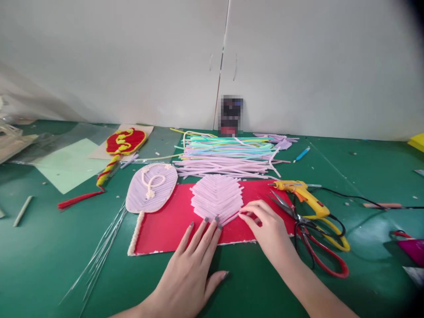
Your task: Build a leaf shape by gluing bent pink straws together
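Observation:
On a red board (165, 229) lies a lilac leaf-shaped panel (217, 194) made of pipe cleaners laid in a chevron. My left hand (194, 260) rests flat with fingers spread, its fingertips on the panel's lower edge. Thumb and index finger of my right hand (265, 223) pinch the end of a lilac pipe cleaner (231, 219) at the panel's lower right edge. A finished-looking lilac fan (152, 187) with a cream rim, cream knot and twisted handle overlaps the board's left side. Scissors (298, 218) with red handles lie open beside my right hand.
A yellow glue gun (301, 194) with a black cord sits right of the panel. Several pastel pipe cleaners (228, 154) are piled behind it. At left are a red-and-yellow fan (126, 141) with a tassel, a pale green sheet (71, 163) and thin wires (102, 247). A blue pen (302, 154) lies at right.

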`<state>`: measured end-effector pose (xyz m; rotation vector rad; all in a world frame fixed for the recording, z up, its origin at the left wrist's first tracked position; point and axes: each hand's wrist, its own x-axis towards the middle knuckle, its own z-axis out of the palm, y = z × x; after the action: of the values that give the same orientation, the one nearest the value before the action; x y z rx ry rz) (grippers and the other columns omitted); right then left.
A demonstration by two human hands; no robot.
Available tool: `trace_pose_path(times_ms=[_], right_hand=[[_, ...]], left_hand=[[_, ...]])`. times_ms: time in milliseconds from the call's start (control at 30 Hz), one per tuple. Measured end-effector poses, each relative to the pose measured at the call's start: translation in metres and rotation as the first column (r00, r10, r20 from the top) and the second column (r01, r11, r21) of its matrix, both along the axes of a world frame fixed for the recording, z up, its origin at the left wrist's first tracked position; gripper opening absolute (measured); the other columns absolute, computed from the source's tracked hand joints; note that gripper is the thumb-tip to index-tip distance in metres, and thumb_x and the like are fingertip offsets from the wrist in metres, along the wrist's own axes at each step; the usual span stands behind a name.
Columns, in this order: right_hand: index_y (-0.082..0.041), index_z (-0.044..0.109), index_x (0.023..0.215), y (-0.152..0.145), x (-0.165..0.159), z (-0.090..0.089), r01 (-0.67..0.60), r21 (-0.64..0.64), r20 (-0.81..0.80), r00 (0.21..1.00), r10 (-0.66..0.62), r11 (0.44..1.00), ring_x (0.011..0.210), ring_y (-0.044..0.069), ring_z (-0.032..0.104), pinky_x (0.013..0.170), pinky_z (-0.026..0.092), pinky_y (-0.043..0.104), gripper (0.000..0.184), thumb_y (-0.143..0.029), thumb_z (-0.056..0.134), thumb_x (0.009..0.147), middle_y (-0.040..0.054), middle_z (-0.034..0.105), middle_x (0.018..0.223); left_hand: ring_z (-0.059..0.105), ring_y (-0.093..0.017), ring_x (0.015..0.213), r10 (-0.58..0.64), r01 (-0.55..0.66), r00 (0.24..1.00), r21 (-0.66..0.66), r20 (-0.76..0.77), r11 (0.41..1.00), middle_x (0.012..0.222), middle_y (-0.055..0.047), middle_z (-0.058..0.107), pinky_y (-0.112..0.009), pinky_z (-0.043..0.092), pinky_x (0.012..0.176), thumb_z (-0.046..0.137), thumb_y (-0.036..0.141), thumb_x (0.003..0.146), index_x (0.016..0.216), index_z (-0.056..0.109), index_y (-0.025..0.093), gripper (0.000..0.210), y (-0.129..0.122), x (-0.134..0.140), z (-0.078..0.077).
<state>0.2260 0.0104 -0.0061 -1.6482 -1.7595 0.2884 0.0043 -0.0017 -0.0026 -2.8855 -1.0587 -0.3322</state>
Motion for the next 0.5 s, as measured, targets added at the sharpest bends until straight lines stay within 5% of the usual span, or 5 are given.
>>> trace_pose_path(times_ms=[500], right_hand=[[-0.019, 0.064, 0.080, 0.0042, 0.0033, 0.0037, -0.073, 0.027, 0.085, 0.994, 0.070, 0.997, 0.078, 0.015, 0.064, 0.078, 0.051, 0.026, 0.015, -0.018, 0.052, 0.089, 0.0035, 0.064, 0.084]], left_hand=[[0.044, -0.024, 0.129, 0.000, 0.000, 1.000, -0.005, 0.024, 1.000, 0.143, -0.007, 0.044, -0.041, 0.032, 0.109, 0.035, 0.052, 0.093, 0.148, 0.018, 0.018, 0.067, 0.0005, 0.0003, 0.0009]])
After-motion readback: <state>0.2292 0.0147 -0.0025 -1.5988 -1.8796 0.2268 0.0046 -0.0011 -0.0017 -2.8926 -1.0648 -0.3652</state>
